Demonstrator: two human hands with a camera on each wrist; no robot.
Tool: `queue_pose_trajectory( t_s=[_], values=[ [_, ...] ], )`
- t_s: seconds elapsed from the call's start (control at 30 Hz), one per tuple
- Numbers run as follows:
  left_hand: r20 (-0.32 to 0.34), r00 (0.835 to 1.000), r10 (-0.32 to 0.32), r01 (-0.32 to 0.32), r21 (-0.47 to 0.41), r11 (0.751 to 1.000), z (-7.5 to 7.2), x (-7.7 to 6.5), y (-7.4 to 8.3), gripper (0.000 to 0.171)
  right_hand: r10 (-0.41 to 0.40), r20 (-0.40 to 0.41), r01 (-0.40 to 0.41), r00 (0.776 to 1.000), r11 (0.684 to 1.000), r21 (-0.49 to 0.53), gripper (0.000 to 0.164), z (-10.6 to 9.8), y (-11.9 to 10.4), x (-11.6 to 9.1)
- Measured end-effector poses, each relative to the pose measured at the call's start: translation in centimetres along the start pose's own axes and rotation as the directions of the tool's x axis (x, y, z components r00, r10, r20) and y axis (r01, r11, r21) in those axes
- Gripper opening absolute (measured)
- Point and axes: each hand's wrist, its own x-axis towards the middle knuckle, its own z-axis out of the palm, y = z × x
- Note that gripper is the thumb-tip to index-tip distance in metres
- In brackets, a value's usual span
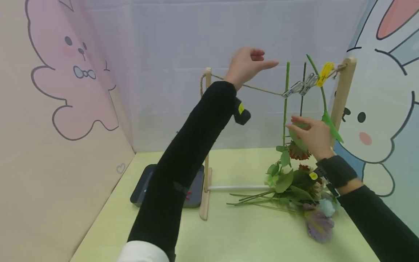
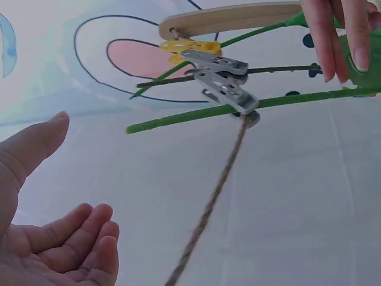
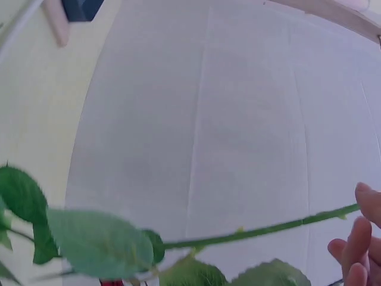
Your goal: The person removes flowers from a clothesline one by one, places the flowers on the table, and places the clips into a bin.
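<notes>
The fingers of the left hand [image 1: 247, 66] are loosely bent, with the thumb spread well away from them, and they hold nothing; this hand is raised just left of the clipped stems. The fingers of the right hand [image 1: 313, 135] are rather straight, with a small gap at the tips. They are lower, beside the long green stem with leaves [image 1: 285, 116]; I cannot tell whether they touch it, but no firm grip is seen.

This green stem is upright, its leaves at the lower end, and a silver metal clip [image 1: 292, 89] fastens it to the brown twisted rope [image 1: 262, 89]. Next to the right, a second silver metal clip [image 1: 309, 84] holds a thin dark stem [image 1: 302, 105], and a yellow plastic clip [image 1: 325, 74] holds a tilted green stem [image 1: 324, 99]. Below them hangs a red-brown flower head [image 1: 299, 152]. The rope is tied between the two posts of a pale wooden frame [image 1: 347, 78].

So three stems seem done, all at the right end of the rope; its visible left part carries no clip. What is left, I judge, is the loose bunch of leafy artificial flowers [image 1: 296, 191], which lies on the pale yellow-green bench [image 1: 245, 233] under the hanging stems. A dark grey tray [image 1: 198, 185] is at the left, partly hidden by the arm.
</notes>
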Motion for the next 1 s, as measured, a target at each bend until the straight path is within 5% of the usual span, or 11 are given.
queue_pose_trajectory(
  t_s=[0.07,0.13,0.23,0.37,0.5,0.63,0.83,0.87,0.93,1.0],
  values=[
    [0.025,0.998,-0.056,0.057,-0.035,0.998,2.5,3.5,-1.3,0.077,0.052,0.034,-0.054,0.998,0.998,0.034,0.051,0.2,0.1,0.2],
    [0.071,0.993,-0.096,0.099,-0.04,0.994,4.6,4.8,-1.8,0.079,0.082,0.047,-0.085,0.996,0.995,0.061,0.054,0.6,0.4,0.5],
    [0.114,0.98,-0.162,0.164,-0.012,0.986,5.9,0.2,1.6,0.062,0.122,0.022,-0.124,0.992,0.976,0.177,0.051,1.4,1.9,1.2],
    [0.118,0.979,-0.167,0.17,-0.012,0.985,6.4,-4.8,4.9,0.038,0.137,-0.047,-0.125,0.989,0.97,0.21,0.045,2.1,2.0,1.2],
    [0.095,0.985,-0.141,0.145,-0.036,0.989,6.1,-6.9,5.9,0.026,0.127,-0.071,-0.118,0.989,0.986,0.12,0.046,2.3,0.6,0.7],
    [0.08,0.99,-0.118,0.12,-0.024,0.992,6.3,-6.8,5.7,0.023,0.142,-0.061,-0.134,0.988,0.984,0.114,0.042,2.4,0.5,0.7],
    [0.057,0.983,-0.174,0.173,0.022,0.985,8.3,-3.6,4.3,0.03,0.144,-0.064,-0.136,0.988,0.985,0.108,0.04,2.3,0.8,0.7],
    [0.048,0.983,-0.175,0.174,0.019,0.985,9.8,-0.4,2.2,0.033,0.138,-0.068,-0.131,0.988,0.985,0.11,0.04,2.3,0.8,0.8],
    [0.024,0.988,-0.153,0.153,0.014,0.988,11.9,3.9,-0.6,0.036,0.125,-0.076,-0.116,0.989,0.987,0.114,0.039,2.2,0.9,0.8],
    [-0.005,0.991,-0.131,0.131,0.012,0.991,13.1,6.6,-2.5,0.039,0.104,-0.087,-0.093,0.991,0.989,0.118,0.037,2.2,0.8,0.9]
  ],
)
